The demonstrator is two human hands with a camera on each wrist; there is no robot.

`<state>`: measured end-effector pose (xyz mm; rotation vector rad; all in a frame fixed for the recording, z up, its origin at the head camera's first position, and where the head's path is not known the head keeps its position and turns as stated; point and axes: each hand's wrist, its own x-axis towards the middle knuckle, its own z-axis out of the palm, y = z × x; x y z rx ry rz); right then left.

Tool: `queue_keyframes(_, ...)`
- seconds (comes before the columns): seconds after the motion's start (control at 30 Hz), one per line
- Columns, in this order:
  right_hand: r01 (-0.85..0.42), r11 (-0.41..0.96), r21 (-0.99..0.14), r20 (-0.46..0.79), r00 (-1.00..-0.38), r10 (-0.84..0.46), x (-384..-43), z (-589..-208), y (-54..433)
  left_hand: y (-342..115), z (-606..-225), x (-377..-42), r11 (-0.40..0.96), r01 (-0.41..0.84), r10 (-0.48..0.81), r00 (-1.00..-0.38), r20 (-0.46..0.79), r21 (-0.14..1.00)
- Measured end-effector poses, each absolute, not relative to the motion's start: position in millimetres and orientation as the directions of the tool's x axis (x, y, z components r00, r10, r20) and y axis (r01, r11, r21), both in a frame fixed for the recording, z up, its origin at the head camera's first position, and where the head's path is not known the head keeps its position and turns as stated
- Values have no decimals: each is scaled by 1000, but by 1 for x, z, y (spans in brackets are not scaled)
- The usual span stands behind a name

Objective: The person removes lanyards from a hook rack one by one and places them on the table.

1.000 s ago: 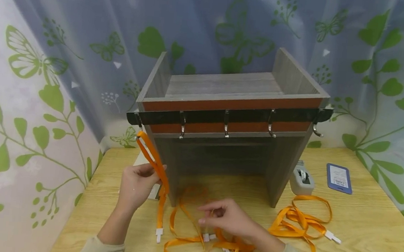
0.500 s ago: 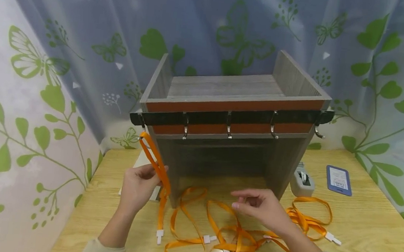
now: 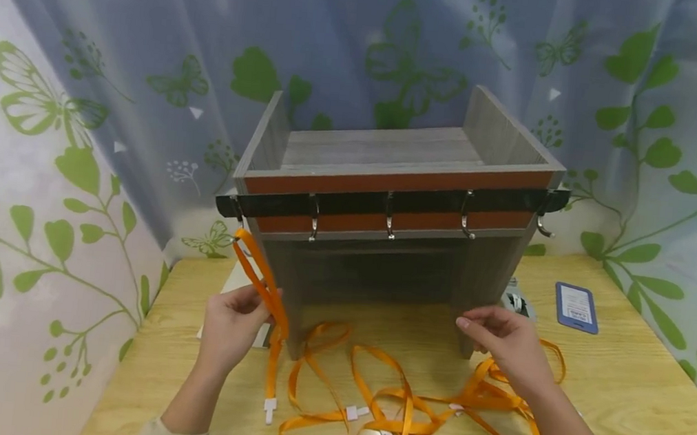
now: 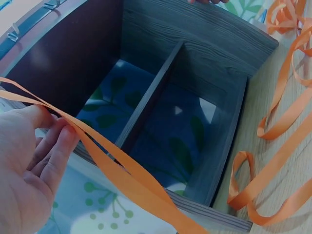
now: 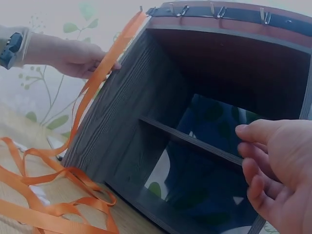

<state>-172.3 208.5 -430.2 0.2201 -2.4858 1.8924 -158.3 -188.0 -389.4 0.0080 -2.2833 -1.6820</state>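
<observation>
An orange lanyard (image 3: 261, 272) hangs in a loop from the leftmost metal hook of a grey wooden shelf unit (image 3: 385, 148). My left hand (image 3: 231, 330) pinches its strap between thumb and fingers, beside the unit's left side. The white plastic clip (image 3: 270, 410) dangles at the lower end. My right hand (image 3: 507, 343) is before the unit's right side panel; its fingers are loosely curled, and nothing is seen between them. Below and between the hands, more orange lanyards (image 3: 407, 406) lie tangled on the table; the right forearm partly covers the right-hand pile.
A black rail (image 3: 349, 207) with several hooks runs across the unit's front. A blue card holder (image 3: 577, 307) lies at the right of the wooden table (image 3: 639, 381). A grey-white device (image 3: 517, 301) is partly hidden behind my right hand. A patterned curtain stands behind.
My right hand has moved rightward and slightly up, away from the lanyards in the middle to the unit's right side. My left hand keeps its pinch on the hanging lanyard.
</observation>
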Motion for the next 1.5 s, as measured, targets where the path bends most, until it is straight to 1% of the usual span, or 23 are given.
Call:
queue_keyframes(0.13, -61, 262, -963, 58, -998, -20, -174, -433, 215, -187, -389, -157, 291, 175, -195, -952, 237, 941)
queue_keyframes(0.27, -21, 144, -989, 30, -998, 58, -173, -436, 223, -188, -389, -154, 269, 182, -205, -949, 241, 946)
queue_keyframes(0.33, -18, 77, -997, 25, -996, 90, -174, -437, 228, -189, -389, -154, 262, 205, -188, -948, 258, 943)
queue_keyframes(0.4, -20, 46, -999, 25, -994, 108, -174, -437, 233, -191, -389, -153, 259, 231, -165, -946, 279, 938)
queue_keyframes(0.47, -22, 51, -998, 28, -992, 120, -175, -437, 236, -194, -389, -151, 259, 249, -142, -946, 292, 933)
queue_keyframes(0.6, 6, 129, -992, 12, -990, 140, -175, -436, 238, -200, -390, -148, 264, 269, -80, -951, 299, 926)
queue_keyframes(0.7, 28, 169, -985, -2, -988, 152, -175, -437, 239, -205, -392, -147, 252, 290, 47, -957, 287, 923)
queue_keyframes(0.77, 32, 157, -987, -7, -988, 153, -175, -438, 239, -209, -393, -146, 224, 310, 183, -945, 272, 924)
queue_keyframes(0.83, 32, 141, -990, -10, -988, 152, -176, -439, 238, -212, -394, -146, 192, 322, 327, -912, 249, 927)
queue_keyframes(0.9, 29, 132, -991, -9, -989, 148, -176, -441, 238, -214, -396, -145, 143, 335, 460, -856, 238, 931)
queue_keyframes(0.97, 29, 131, -991, -10, -990, 142, -176, -442, 238, -216, -398, -144, 93, 340, 549, -802, 236, 936)
queue_keyframes(1.0, 30, 136, -990, -11, -990, 139, -176, -442, 237, -216, -399, -144, 77, 337, 571, -786, 236, 938)
queue_keyframes(1.07, 29, 155, -987, -8, -991, 135, -177, -443, 236, -214, -401, -144, 61, 353, 580, -774, 255, 934)
queue_keyframes(1.17, 27, 179, -984, -3, -991, 134, -177, -443, 235, -211, -401, -144, 119, 379, 515, -814, 270, 918)
queue_keyframes(1.27, 21, 191, -981, 5, -991, 134, -178, -442, 234, -209, -395, -142, 221, 385, 438, -860, 262, 896)
queue_keyframes(1.4, 19, 184, -983, 5, -991, 134, -180, -441, 233, -207, -377, -137, 309, 387, 378, -888, 261, 869)
queue_keyframes(1.5, 26, 186, -982, -1, -991, 133, -180, -440, 233, -207, -355, -133, 327, 425, 355, -883, 307, 844)
